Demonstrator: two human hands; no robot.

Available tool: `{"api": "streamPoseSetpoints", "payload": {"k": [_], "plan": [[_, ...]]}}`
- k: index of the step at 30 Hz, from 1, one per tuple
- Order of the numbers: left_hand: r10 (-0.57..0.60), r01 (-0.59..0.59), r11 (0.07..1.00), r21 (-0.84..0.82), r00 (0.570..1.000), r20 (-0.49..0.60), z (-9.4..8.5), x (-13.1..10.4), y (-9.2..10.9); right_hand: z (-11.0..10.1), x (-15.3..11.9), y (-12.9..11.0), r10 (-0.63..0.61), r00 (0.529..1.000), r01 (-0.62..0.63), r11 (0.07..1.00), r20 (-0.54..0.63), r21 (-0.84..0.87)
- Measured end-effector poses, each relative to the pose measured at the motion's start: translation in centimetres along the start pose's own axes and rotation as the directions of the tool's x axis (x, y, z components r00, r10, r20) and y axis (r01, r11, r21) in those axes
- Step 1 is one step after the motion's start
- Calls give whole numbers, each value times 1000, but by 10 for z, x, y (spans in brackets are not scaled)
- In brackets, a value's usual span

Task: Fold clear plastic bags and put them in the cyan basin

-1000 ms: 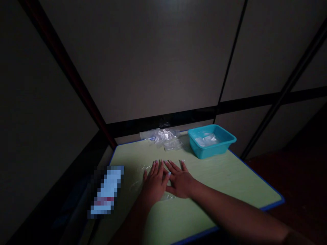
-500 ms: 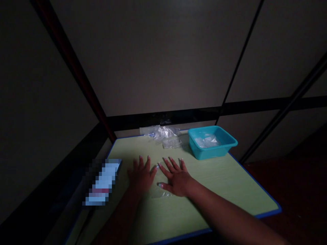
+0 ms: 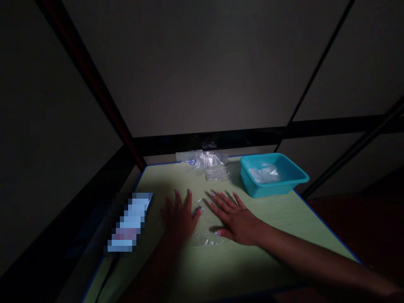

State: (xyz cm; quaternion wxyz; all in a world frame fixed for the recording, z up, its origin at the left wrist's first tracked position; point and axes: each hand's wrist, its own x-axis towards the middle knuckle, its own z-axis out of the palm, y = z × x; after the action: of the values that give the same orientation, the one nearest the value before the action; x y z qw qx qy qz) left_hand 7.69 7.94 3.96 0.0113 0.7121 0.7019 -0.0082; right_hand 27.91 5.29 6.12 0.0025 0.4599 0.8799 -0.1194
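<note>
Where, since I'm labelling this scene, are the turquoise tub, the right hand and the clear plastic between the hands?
Turquoise tub [image 3: 269, 190]: head view, front wall.
Right hand [image 3: 242, 223]: head view, back of hand.
Clear plastic [image 3: 206, 231]: head view, visible middle.

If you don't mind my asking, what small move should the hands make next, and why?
Probably sweep the right hand gently along the clear plastic at its near edge, since creases shine there and that hand is open, fingers spread.

The table [image 3: 280, 214] under the left hand [image 3: 179, 219] was pale green, edged in blue. Beyond the right hand [image 3: 243, 224], the basin [image 3: 271, 190] was plain turquoise.
</note>
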Motion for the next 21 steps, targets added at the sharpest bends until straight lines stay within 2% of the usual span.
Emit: {"api": "streamPoseSetpoints", "payload": {"k": [3,9,12,15,18,21], "plan": [[-10,10,999,30,1000,-5,-1,-1,0,10,-2,11,-5,1000,4,1000,7,25],[66,-61,995,80,996,-61,0,0,-3,12,-4,20,10,999,-8,999,-52,36],[63,-54,992,117,995,-80,0,1,-4,13,-3,19,3,1000,-2,999,-19,54],[85,-79,993,87,994,-62,-1,1,-5,14,-3,19,8,1000,-9,998,28,68],[183,-182,983,24,978,-101,-4,-2,-4,13,-4,18,19,999,-22,997,44,76],[370,-377,926,0,911,-180,-5,-9,0,9,-3,18,17,997,-23,996,71,86]]}}
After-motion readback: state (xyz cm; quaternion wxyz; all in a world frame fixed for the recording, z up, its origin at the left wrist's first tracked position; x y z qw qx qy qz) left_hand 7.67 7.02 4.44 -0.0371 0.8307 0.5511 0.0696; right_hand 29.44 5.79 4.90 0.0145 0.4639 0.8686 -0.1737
